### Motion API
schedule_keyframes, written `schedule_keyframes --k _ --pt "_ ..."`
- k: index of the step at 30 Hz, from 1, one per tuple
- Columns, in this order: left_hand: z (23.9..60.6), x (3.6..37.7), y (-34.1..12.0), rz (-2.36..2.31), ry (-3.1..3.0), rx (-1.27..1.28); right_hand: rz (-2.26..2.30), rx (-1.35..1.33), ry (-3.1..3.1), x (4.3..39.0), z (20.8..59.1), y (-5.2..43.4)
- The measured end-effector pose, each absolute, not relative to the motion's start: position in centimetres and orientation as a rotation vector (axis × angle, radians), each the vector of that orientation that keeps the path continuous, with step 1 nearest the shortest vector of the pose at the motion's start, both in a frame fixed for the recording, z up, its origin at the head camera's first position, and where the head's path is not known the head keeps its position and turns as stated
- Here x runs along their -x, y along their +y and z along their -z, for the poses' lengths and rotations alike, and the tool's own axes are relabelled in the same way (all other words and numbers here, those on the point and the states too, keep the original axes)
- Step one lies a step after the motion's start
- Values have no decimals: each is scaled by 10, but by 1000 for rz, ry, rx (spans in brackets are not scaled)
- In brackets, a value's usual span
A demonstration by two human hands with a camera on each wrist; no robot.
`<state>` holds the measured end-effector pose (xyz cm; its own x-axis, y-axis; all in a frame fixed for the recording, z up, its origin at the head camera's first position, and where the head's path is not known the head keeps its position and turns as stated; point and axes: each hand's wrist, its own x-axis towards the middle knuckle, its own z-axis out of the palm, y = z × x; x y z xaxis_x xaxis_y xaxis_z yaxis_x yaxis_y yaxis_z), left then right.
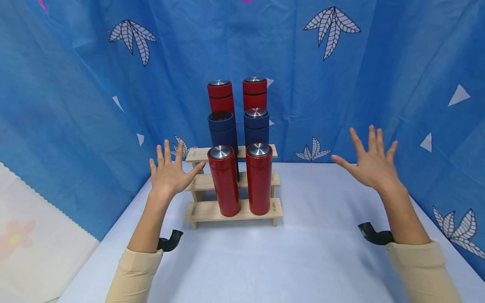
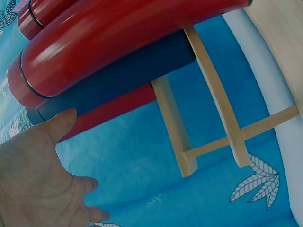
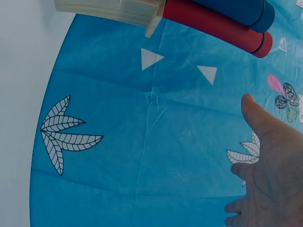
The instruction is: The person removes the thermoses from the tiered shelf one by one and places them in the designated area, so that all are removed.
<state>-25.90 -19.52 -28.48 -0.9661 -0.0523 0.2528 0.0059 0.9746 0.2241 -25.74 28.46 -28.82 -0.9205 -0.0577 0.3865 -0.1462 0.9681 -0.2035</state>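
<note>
A three-tier wooden rack (image 1: pixel 212 211) bears thermos flasks in pairs. Two glossy red flasks stand on the lowest tier, the left front flask (image 1: pixel 226 185) leaning slightly and the right front flask (image 1: pixel 259 181) beside it. Behind them are a left blue flask (image 1: pixel 222 130) and a right blue flask (image 1: pixel 257 128). At the back rise two more red flasks (image 1: pixel 255 92), partly hidden. My left hand (image 1: pixel 169 174) is spread just left of the rack, holding nothing. Well to the right, my right hand (image 1: pixel 373 164) is raised with fingers spread, also holding nothing.
The rack stands on a white-covered table (image 1: pixel 235 261). A blue leaf-patterned curtain (image 1: pixel 288 50) closes in the back and sides. Black curved mounts sit at both wrists, the left mount (image 1: pixel 171 240) and the right mount (image 1: pixel 375 234). Pale flowered cloth (image 1: pixel 41 235) lies at far left.
</note>
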Motion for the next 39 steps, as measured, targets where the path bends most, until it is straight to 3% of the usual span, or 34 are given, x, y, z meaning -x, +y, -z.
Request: schedule_keyframes --k 10,17,29,39 --pt "279 256 -192 367 -2818 12 -346 -178 -2720 259 286 277" --pt "289 218 -190 512 -2695 89 -533 -277 -2568 246 289 250" --pt "361 187 -227 466 -2956 110 -944 -564 -2121 244 342 159" --pt "421 221 -244 1169 -2979 398 -1148 -697 -2163 249 392 106"
